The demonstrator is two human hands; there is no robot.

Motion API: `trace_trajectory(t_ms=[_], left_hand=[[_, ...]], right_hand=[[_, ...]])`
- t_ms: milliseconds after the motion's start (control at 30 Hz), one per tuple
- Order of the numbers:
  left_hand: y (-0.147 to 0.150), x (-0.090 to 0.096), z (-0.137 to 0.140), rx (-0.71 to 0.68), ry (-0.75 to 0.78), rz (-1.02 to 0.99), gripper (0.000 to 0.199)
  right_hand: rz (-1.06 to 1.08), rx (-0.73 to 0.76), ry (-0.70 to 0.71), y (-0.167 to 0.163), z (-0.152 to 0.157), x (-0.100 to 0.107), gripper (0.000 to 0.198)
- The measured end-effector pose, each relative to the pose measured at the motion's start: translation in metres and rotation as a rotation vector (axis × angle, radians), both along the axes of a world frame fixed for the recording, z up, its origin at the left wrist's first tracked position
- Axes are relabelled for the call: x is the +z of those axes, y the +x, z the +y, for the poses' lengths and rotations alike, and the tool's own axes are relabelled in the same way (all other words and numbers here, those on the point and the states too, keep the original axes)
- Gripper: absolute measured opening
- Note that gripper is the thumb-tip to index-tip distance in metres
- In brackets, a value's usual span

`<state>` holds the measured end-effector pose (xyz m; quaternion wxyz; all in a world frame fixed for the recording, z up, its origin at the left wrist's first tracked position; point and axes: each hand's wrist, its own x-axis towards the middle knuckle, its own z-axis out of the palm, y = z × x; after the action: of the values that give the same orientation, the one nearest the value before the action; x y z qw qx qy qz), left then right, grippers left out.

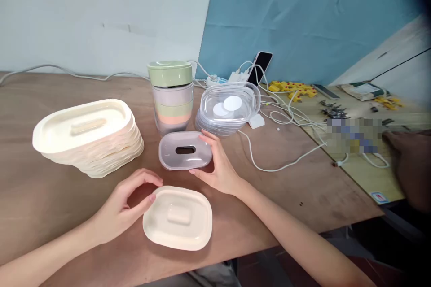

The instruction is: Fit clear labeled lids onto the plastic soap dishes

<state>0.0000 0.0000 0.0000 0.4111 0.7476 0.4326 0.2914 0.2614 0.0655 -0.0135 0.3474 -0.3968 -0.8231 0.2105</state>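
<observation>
My left hand [126, 204] has its thumb and fingers curled around the upper left corner of a shallow cream plastic tray [180, 237] with a raised block in its middle. The tray lies near the table's front edge. Just beyond it, my right hand [218, 166] grips the right end of a mauve plastic lid [168, 161] with a slot in its centre, thumb on the near edge and fingers on the far edge. To the left stands a tall, leaning stack of cream trays [111, 152].
Behind the lid rise stacked coloured containers [173, 94], beside clear plastic lids [232, 123] bearing white discs. White cables [279, 169] run across the right side, near a phone [261, 66] and a power strip [215, 80]. Yellow parts [292, 89] lie farther right. Someone's blurred arm [409, 161] shows there.
</observation>
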Motion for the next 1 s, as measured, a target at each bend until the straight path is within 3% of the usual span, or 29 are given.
trace_trajectory(t_ms=[100, 400, 533, 633, 700, 767, 833, 933, 1000], left_hand=[[0.001, 0.001, 0.001, -0.072, 0.018, 0.057, 0.017], [0.000, 0.004, 0.002, -0.071, 0.056, 0.010, 0.019], [-0.005, 0.022, 0.001, 0.018, 0.472, 0.081, 0.025], [-0.018, 0.051, 0.008, 0.207, 0.816, 0.205, 0.037], [-0.033, 0.072, 0.015, 0.396, 0.914, 0.307, 0.042], [-0.050, 0.086, 0.023, 0.600, 0.877, 0.420, 0.051], [-0.065, 0.092, 0.030, 0.738, 0.692, 0.497, 0.068], [-0.077, 0.087, 0.035, 0.775, 0.366, 0.417, 0.084], [-0.077, 0.081, 0.036, 0.749, 0.281, 0.340, 0.085]], right_hand=[[-0.003, -0.002, -0.007, 0.000, 0.000, 0.000, 0.077], [-0.002, 0.002, -0.005, 0.000, 0.000, -0.001, 0.077], [-0.002, 0.001, -0.007, 0.000, 0.000, 0.000, 0.076], [-0.007, 0.002, -0.008, 0.000, -0.001, 0.000, 0.075], [-0.009, 0.000, -0.009, -0.001, -0.001, 0.000, 0.075], [-0.007, -0.003, -0.011, 0.000, -0.002, -0.001, 0.075], [-0.007, -0.004, -0.014, 0.000, -0.002, -0.001, 0.075], [-0.005, -0.001, -0.008, 0.000, -0.002, -0.002, 0.074], [-0.001, 0.004, 0.001, 0.000, -0.002, -0.002, 0.075]])
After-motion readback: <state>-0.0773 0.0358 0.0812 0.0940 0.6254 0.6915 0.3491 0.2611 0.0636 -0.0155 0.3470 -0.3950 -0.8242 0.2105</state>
